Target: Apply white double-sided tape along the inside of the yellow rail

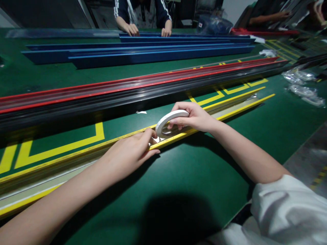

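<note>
My right hand [190, 116] grips a narrow roll of white tape [161, 125], with its fingers through the ring. The roll stands on edge over a long yellow-edged channel profile [230, 112], which lies slantwise across the table in front of me. My left hand [139, 146] is closed on the near yellow edge of this profile, thumb below and fingers inside the channel. A small white piece [158, 139] shows between the left fingertips and the roll; whether it is the tape's end I cannot tell.
Beyond lie a red profile [143, 81] and black profiles [122, 93], then several blue profiles [163, 54]. A co-worker's hands [131, 30] rest on the far blue ones. Clear plastic bags [305, 90] lie at right. Yellow lines [63, 148] mark the green table [178, 190].
</note>
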A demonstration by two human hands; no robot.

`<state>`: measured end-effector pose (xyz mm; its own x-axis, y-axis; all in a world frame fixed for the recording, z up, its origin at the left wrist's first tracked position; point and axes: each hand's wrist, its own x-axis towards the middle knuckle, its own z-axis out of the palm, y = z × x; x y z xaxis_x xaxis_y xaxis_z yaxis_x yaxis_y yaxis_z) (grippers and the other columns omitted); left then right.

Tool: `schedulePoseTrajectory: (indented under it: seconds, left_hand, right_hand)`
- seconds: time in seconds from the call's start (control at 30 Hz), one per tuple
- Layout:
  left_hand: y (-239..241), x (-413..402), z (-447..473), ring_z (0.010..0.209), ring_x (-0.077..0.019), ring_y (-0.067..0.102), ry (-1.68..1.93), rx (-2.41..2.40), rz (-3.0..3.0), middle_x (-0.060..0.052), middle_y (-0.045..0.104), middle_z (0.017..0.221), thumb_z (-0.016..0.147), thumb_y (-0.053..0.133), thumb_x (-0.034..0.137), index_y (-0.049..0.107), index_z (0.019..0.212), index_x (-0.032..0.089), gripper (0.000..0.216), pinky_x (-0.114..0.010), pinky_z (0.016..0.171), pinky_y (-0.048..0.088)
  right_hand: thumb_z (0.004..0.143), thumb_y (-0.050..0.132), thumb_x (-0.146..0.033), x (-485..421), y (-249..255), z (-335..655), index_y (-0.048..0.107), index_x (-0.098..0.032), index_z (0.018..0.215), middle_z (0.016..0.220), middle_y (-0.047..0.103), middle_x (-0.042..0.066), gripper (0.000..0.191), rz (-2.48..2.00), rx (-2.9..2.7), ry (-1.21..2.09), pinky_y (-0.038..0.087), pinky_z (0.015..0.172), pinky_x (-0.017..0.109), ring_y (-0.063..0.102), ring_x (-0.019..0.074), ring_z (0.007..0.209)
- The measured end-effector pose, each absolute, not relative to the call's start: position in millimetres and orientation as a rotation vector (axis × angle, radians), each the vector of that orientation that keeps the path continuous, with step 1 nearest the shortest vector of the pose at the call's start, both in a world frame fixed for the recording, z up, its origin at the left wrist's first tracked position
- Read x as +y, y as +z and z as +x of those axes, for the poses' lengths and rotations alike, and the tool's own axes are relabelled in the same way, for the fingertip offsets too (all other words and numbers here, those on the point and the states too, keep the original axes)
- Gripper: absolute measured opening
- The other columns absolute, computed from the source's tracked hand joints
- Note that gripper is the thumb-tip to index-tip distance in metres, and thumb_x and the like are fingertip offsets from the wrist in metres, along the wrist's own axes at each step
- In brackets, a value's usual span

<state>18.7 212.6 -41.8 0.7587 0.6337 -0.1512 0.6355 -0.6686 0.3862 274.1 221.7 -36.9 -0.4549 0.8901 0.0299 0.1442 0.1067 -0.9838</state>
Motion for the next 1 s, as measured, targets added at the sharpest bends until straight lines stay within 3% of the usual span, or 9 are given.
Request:
schedulePoseTrajectory:
  seconds: [0.13,0.33,0.47,0.57,0.67,0.8,0.9,1.0]
  left_hand:
    - [-41.5,213.0,20.0,0.091,-0.0279,0.067,-0.009,0.956,2.547,-0.006,0.067,0.110,0.093,0.045,0.052,0.043,0.112,0.024,0.033,-0.035,0.068,0.048]
    - [-41.1,213.7,20.6,0.090,-0.0276,0.068,-0.010,0.951,2.540,-0.006,0.068,0.113,0.093,0.044,0.051,0.042,0.117,0.026,0.035,-0.036,0.070,0.049]
    - [-41.0,213.4,19.7,0.091,-0.0268,0.068,0.003,0.935,2.546,-0.006,0.067,0.114,0.094,0.044,0.050,0.042,0.117,0.025,0.034,-0.035,0.071,0.050]
    - [-40.9,213.2,19.6,0.092,-0.0269,0.068,-0.001,0.930,2.547,-0.007,0.067,0.116,0.094,0.043,0.049,0.042,0.118,0.025,0.033,-0.035,0.072,0.050]
    - [-41.0,213.1,19.6,0.092,-0.0272,0.068,-0.009,0.926,2.544,-0.008,0.067,0.114,0.094,0.042,0.049,0.042,0.118,0.025,0.034,-0.035,0.071,0.050]
    - [-41.1,213.2,19.6,0.089,-0.0269,0.069,0.002,0.928,2.555,-0.009,0.068,0.109,0.094,0.042,0.051,0.042,0.117,0.024,0.036,-0.034,0.069,0.050]
    - [-40.7,213.3,20.0,0.086,-0.0262,0.068,0.006,0.924,2.566,-0.008,0.069,0.107,0.094,0.043,0.049,0.043,0.116,0.023,0.034,-0.033,0.067,0.049]
    - [-40.7,213.4,20.4,0.085,-0.0259,0.068,-0.003,0.924,2.563,-0.008,0.069,0.106,0.094,0.044,0.047,0.043,0.115,0.023,0.032,-0.033,0.066,0.048]
  right_hand:
    - [0.077,0.073,-0.032,219.9,-35.7,275.0,0.058,-0.013,0.079,0.057,0.056,-0.005,0.024,-1.045,-1.735,1.319,0.039,0.049,0.017,0.050,0.0067,0.051]
    - [0.080,0.069,-0.039,220.0,-35.5,278.1,0.057,-0.013,0.076,0.067,0.055,-0.003,0.029,-1.018,-1.669,1.356,0.038,0.055,0.018,0.050,0.0077,0.060]
    - [0.083,0.063,-0.039,223.7,-39.3,278.9,0.057,-0.013,0.073,0.055,0.039,-0.006,0.029,-0.952,-1.564,1.399,0.021,0.044,0.018,0.028,0.0047,0.047]
    - [0.084,0.059,-0.037,225.5,-41.2,278.8,0.058,-0.014,0.075,0.051,0.029,-0.008,0.025,-0.945,-1.446,1.512,0.014,0.043,0.020,0.019,0.0054,0.045]
    - [0.083,0.058,-0.033,225.6,-41.4,278.8,0.061,-0.014,0.079,0.051,0.028,-0.008,0.020,-0.933,-1.430,1.544,0.015,0.042,0.020,0.019,0.0061,0.045]
    - [0.086,0.057,-0.035,223.7,-39.4,278.1,0.064,-0.014,0.086,0.050,0.038,-0.007,0.022,-0.899,-1.555,1.442,0.022,0.042,0.021,0.029,0.0070,0.042]
    - [0.088,0.059,-0.041,222.2,-37.9,277.0,0.060,-0.015,0.076,0.051,0.045,-0.005,0.029,-0.916,-1.678,1.289,0.031,0.047,0.021,0.041,0.0077,0.046]
    - [0.086,0.061,-0.044,221.7,-38.3,276.2,0.059,-0.014,0.072,0.055,0.046,-0.005,0.033,-0.951,-1.687,1.219,0.031,0.049,0.020,0.040,0.0066,0.049]
